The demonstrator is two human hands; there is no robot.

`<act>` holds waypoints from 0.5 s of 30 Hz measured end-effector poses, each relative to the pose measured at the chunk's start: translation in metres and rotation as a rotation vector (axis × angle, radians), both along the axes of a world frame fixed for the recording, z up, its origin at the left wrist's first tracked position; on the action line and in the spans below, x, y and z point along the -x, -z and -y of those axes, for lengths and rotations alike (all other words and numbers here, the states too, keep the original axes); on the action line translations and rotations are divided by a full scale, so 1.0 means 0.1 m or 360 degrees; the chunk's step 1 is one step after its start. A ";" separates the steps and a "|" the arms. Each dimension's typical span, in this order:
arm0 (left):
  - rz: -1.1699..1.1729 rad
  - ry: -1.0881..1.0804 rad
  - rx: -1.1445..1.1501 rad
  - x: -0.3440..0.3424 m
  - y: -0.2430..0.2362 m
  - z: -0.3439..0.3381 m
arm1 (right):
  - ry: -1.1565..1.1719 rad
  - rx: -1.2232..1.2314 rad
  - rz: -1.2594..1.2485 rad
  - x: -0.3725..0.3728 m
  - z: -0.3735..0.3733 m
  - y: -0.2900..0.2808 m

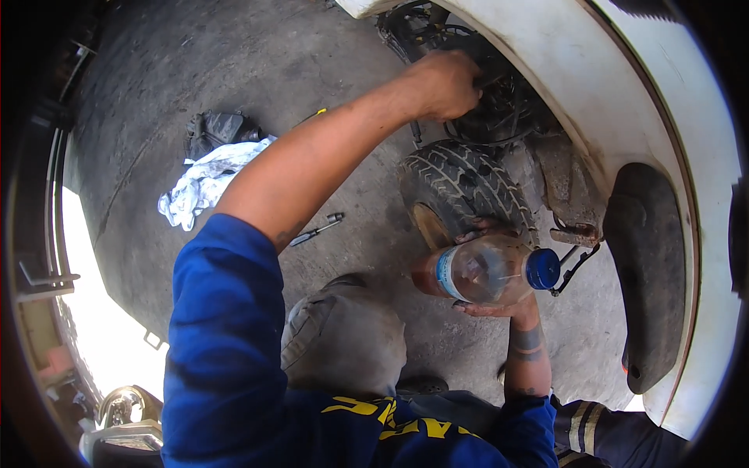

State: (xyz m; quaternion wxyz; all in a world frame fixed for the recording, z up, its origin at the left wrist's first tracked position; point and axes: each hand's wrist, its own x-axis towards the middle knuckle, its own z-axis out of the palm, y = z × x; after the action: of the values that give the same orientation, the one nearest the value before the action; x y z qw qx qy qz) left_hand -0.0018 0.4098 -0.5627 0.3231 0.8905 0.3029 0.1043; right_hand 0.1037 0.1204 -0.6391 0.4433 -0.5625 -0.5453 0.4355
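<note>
My right hand [503, 308] is wrapped around a clear plastic bottle [495, 269] with a blue cap [543, 269]. The bottle is tilted on its side, cap to the right, and reddish-brown liquid shows toward its base. Up in the wheel well, my left hand [449, 84] is closed among dark hoses and engine-bay parts [507, 109]. Its fingertips are hidden, so what they grip cannot be made out. Just beyond the bottle is a treaded tyre [468, 183] on a tan rim [431, 226].
The white vehicle body [577, 86] curves over the right side, with a black trim piece [644, 273] on it. On the concrete floor lie a white cloth [204, 179], a black part [222, 129] and a ratchet-like tool [317, 229]. Another person's striped dark sleeve or trouser leg [608, 429] shows at lower right.
</note>
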 end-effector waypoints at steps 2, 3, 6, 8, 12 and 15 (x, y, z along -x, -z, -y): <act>0.0007 0.0063 -0.0635 -0.04 0.06 -0.02 | -0.0081 -0.0130 0.0108 -0.01 -0.05 0.01; -0.0010 -0.0021 -0.0491 -0.03 0.12 0.04 | -0.0131 -0.0221 0.0161 -0.02 -0.06 -0.01; 0.0032 -0.0130 -0.0282 -0.08 0.12 0.16 | -0.0236 -0.0384 0.0399 -0.05 -0.09 -0.09; 0.0074 -0.0118 -0.0219 -0.26 0.07 0.30 | -0.0294 -0.0394 0.0564 -0.02 -0.10 -0.11; 0.0207 -0.0333 0.0205 -0.23 0.22 0.51 | -0.0071 -0.0272 0.0170 0.04 -0.07 -0.11; 0.0498 -0.0266 -0.0169 -0.22 0.34 0.35 | -0.0098 -0.0441 0.0544 0.00 -0.10 -0.14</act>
State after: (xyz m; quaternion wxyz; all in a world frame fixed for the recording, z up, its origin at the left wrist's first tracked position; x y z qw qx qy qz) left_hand 0.0198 0.3752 -0.5962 0.3089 0.8510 0.3159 0.2838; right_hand 0.1033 0.1301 -0.6250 0.4039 -0.5449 -0.6841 0.2681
